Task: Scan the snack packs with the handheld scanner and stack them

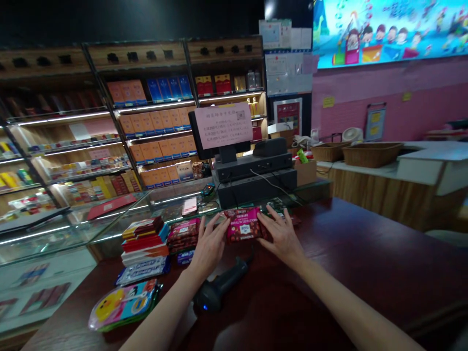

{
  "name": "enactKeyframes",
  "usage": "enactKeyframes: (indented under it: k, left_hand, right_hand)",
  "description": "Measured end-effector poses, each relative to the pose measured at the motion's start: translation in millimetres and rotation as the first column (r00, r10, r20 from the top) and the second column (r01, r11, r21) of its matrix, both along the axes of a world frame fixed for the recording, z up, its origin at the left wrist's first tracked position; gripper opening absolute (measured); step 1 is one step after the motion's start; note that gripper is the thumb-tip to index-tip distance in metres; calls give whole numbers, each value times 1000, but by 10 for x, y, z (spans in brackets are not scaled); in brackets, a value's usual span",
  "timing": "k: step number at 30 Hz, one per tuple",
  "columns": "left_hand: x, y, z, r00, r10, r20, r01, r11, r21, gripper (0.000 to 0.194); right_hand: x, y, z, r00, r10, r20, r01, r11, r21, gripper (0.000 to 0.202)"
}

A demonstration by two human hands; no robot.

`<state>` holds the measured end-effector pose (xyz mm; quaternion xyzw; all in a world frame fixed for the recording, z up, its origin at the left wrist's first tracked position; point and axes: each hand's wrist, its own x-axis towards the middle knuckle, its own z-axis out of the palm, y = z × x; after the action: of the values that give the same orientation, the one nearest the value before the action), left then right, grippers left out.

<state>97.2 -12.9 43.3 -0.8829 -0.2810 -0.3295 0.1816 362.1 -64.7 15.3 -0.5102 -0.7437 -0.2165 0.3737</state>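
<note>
Between my two hands is a pink and brown hazelnut chocolate packet (244, 225), its print upside down to me. My left hand (212, 243) holds its left end, thumb and fingers at the edge. At the right end, my right hand (281, 239) grips it with the thumb low and the other fingers spread. Dark packaging lies partly hidden behind the right fingers. Left of my left hand sits a stack of similar chocolate packets (184, 231). Below my hands, a black handheld barcode scanner (221, 285) with a blue light lies on the dark red counter (358, 258).
On the left stand a stack of boxed sweets (144, 239), a blue and white packet (142, 270) and a colourful duck-print bag (126, 304). A cash register (256, 168) with a pink sign (223, 126) stands ahead. Lit shelves (157, 102) and wicker baskets (371, 154) are farther back.
</note>
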Motion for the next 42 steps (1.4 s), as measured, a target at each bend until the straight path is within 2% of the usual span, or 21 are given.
enactKeyframes:
  k: [5,9,13,17,22,32,38,42]
  left_hand:
    - [311,51,21,994,-36,-108,31,999,-45,64]
    - [547,174,-34,985,-33,-169,28,999,-29,74]
    - [769,311,-75,979,-5,-204,1,1000,-20,70]
    - [967,426,-19,967,-24,-254,19,1000,-23,65]
    - [1208,587,12,961,-43,-274,34,999,-37,68]
    - [1645,768,-286,967,-32,-254,-9,987,-158,66]
    - [1787,818,-466,973,-31,-229,-13,982,-190,68]
    - [1834,857,-521,972,-41,-231,-15,972,-236,68]
  right_hand:
    - [264,31,-45,999,-45,14,45,999,13,67]
    - [462,71,-66,996,-85,20,84,996,11,65]
    - [656,118,-84,993,-111,41,111,994,-6,62]
    - [833,171,-89,990,-131,46,133,990,-44,62]
    - [1024,278,-59,988,-150,27,153,981,-116,63]
    - [1426,501,-144,990,-142,19,142,945,-294,64]
    - [1523,574,-145,988,-157,8,146,897,-418,64]
    - [1567,636,-187,988,-155,-14,131,878,-460,65]
